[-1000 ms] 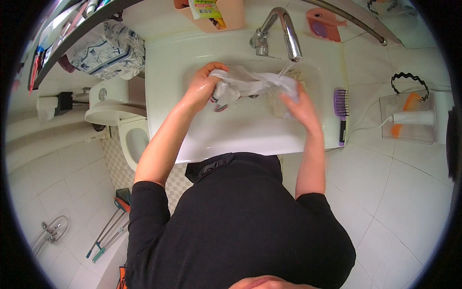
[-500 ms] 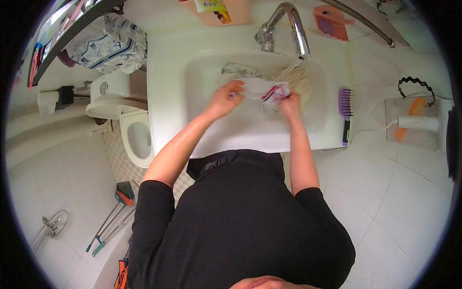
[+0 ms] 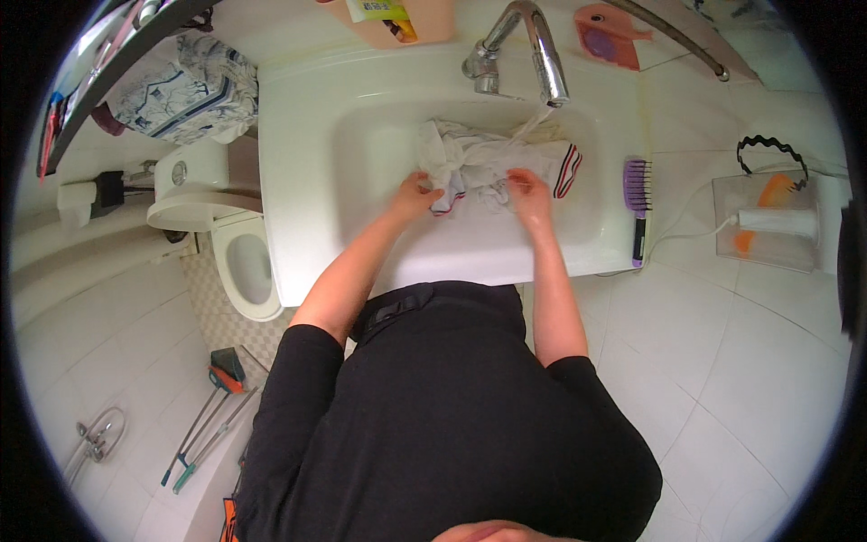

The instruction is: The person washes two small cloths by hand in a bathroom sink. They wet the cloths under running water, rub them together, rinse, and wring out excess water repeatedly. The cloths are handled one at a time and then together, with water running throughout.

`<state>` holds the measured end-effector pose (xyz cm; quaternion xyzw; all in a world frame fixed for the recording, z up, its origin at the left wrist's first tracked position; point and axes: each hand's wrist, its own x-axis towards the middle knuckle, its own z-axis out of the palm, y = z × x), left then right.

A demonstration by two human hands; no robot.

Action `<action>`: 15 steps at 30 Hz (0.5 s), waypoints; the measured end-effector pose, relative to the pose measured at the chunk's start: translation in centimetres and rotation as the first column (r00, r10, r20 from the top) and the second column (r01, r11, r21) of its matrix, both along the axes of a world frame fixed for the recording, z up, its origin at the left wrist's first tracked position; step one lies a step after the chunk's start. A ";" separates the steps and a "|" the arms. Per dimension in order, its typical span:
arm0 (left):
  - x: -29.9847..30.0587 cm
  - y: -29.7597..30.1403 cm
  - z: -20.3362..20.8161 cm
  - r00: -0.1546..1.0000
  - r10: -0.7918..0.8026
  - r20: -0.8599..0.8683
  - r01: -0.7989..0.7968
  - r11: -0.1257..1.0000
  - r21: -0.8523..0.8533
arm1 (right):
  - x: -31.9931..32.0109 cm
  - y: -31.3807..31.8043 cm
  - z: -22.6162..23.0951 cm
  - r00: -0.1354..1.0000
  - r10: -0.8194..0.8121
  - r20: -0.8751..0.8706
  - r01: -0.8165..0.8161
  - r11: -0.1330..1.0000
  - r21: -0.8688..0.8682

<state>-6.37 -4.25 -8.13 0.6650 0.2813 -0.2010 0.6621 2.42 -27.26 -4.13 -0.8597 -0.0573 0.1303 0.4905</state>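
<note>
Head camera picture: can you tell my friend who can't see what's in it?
Seen from above, a person in a black top holds a wet white cloth with both hands, left hand and right hand, in a white sink under a running tap. A purple hairbrush lies on the sink's right edge, and a toilet stands to the left.

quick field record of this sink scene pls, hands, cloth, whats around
setting: bathroom, white sink
left hand: gripping the white cloth in the basin
right hand: pinching the same cloth
cloth: bunched, wet-looking, red and dark striped edge
tap: chrome, water running onto the cloth
sink's right rim: purple hairbrush
left of sink: toilet
far right: clear box
</note>
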 end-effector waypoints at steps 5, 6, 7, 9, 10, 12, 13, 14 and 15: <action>-0.2 -0.1 1.6 0.998 -0.005 -0.060 -0.008 0.975 -0.220 | -4.1 4.5 1.3 0.880 0.459 0.120 -0.399 0.852 -0.340; -0.5 0.0 2.6 1.000 0.006 -0.031 -0.015 0.953 -0.303 | -4.7 5.1 1.6 0.889 0.445 0.110 -0.382 0.851 -0.362; -0.8 0.2 3.6 1.000 0.021 -0.002 -0.020 0.923 -0.383 | -5.2 5.5 1.9 0.896 0.432 0.100 -0.366 0.848 -0.384; -1.1 1.1 8.0 0.997 0.072 0.042 -0.037 0.837 -0.547 | -5.2 5.9 2.7 0.900 0.413 0.137 -0.354 0.878 -0.321; -1.3 1.7 9.5 0.993 0.106 0.059 -0.047 0.782 -0.622 | -5.0 6.0 3.0 0.894 0.410 0.183 -0.366 0.901 -0.231; -1.6 3.5 10.3 0.987 0.090 0.135 0.022 0.749 -0.663 | -4.5 5.7 3.3 0.922 0.379 0.086 -0.383 0.923 0.044; -1.6 4.2 11.1 0.978 0.122 0.170 0.032 0.716 -0.697 | -3.8 5.5 3.2 0.926 0.372 -0.060 -0.350 0.909 0.226; -1.6 4.8 12.0 0.966 0.157 0.205 0.043 0.684 -0.729 | -3.3 5.4 3.3 0.901 0.383 -0.203 -0.282 0.874 0.397; -1.6 5.3 12.7 0.950 0.271 0.154 -0.059 0.640 -0.766 | -3.1 5.5 5.2 0.902 0.390 -0.186 -0.296 0.871 0.393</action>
